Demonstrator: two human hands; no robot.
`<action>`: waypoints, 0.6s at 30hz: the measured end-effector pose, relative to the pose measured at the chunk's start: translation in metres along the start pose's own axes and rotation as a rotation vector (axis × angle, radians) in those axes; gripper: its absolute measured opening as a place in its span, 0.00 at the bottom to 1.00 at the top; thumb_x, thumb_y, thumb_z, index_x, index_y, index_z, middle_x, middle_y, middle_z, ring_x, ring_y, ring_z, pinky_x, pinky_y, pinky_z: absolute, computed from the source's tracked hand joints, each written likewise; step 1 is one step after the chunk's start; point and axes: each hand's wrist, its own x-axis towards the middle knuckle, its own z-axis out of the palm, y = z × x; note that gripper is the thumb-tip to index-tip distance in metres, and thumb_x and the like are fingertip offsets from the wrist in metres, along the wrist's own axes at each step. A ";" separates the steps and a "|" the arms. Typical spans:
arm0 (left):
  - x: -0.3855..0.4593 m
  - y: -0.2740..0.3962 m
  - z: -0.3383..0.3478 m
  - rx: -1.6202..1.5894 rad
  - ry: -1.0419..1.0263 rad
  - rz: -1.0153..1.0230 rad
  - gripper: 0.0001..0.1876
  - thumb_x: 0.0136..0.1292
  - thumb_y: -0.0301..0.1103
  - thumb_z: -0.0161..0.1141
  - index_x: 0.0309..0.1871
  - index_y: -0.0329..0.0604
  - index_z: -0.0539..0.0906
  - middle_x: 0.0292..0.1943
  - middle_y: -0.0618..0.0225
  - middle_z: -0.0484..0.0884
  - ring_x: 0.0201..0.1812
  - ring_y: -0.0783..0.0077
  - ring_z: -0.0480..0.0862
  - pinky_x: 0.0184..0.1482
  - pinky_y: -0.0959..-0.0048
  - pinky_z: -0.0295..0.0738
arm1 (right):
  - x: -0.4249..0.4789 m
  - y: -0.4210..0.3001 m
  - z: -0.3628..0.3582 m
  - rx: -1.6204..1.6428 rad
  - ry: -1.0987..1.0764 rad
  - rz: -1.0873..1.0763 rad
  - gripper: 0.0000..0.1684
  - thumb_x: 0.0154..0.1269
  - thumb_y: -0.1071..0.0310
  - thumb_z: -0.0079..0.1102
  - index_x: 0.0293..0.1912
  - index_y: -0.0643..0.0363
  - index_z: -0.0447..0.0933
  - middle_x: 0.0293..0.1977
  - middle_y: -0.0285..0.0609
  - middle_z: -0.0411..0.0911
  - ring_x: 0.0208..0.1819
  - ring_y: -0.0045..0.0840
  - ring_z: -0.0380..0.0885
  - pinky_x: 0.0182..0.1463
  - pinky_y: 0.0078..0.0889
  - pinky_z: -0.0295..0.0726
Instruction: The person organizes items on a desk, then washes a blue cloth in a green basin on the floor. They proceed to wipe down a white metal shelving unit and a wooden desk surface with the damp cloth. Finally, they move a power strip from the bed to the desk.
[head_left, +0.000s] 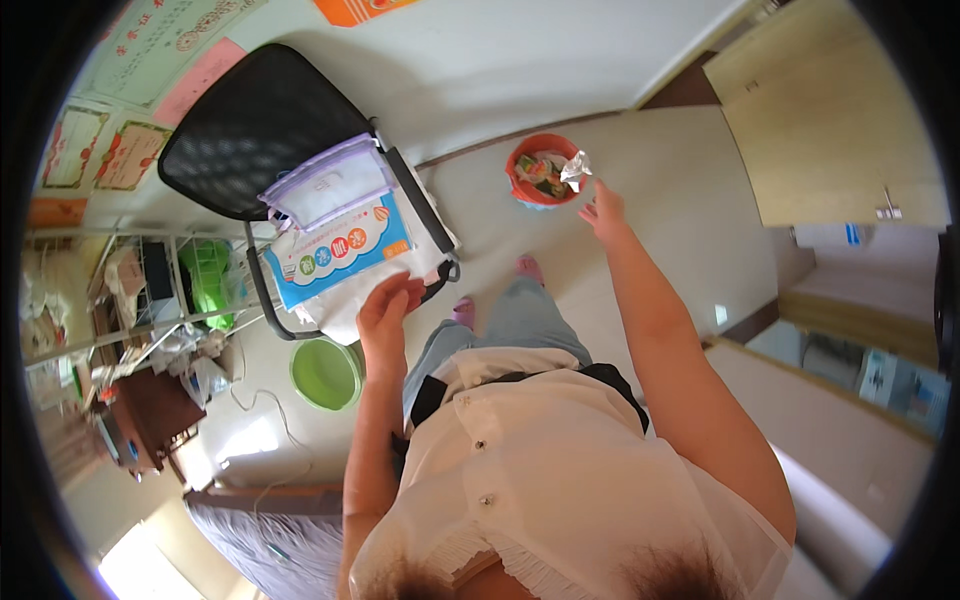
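Observation:
My right hand (604, 212) reaches out near a red waste bin (513, 187), its fingers apart. A crumpled piece of silver foil (576, 169) shows just past the fingertips, over the bin's right rim, and looks free of the hand. Inside the bin lie wrappers and other rubbish. My left hand (388, 315), empty with its fingers loosely bent, is over the front edge of a black mesh-backed chair (266, 124). On the chair's seat are a blue printed folder or booklet (281, 281) and, partly over it, a clear zip pouch with purple trim (330, 187).
A green basin (326, 375) stands on the floor beside the chair, with a white cable (281, 409) left of it. A wire rack (176, 277) with bags and a brown wooden piece of furniture (161, 409) are at the left. A pale cabinet door (825, 127) is at the upper right.

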 end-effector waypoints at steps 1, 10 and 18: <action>-0.003 -0.003 0.003 -0.038 0.057 -0.032 0.16 0.68 0.25 0.52 0.56 0.31 0.79 0.47 0.55 0.85 0.48 0.66 0.85 0.54 0.69 0.78 | 0.012 -0.011 0.010 0.010 0.016 0.104 0.28 0.73 0.51 0.49 0.59 0.65 0.72 0.55 0.48 0.76 0.57 0.34 0.75 0.59 0.41 0.79; -0.067 -0.025 0.025 -0.219 0.341 -0.032 0.15 0.70 0.29 0.53 0.57 0.33 0.79 0.48 0.56 0.85 0.49 0.65 0.85 0.53 0.70 0.79 | -0.091 -0.077 0.093 0.118 -1.155 0.193 0.45 0.76 0.36 0.24 0.69 0.70 0.59 0.69 0.54 0.63 0.71 0.42 0.61 0.73 0.45 0.62; -0.199 -0.088 -0.051 -0.532 0.749 0.103 0.15 0.69 0.28 0.53 0.56 0.33 0.80 0.47 0.55 0.86 0.48 0.65 0.86 0.52 0.70 0.79 | -0.245 0.017 0.184 -0.383 -1.462 0.091 0.15 0.71 0.62 0.59 0.51 0.62 0.76 0.30 0.35 0.78 0.33 0.19 0.77 0.38 0.22 0.77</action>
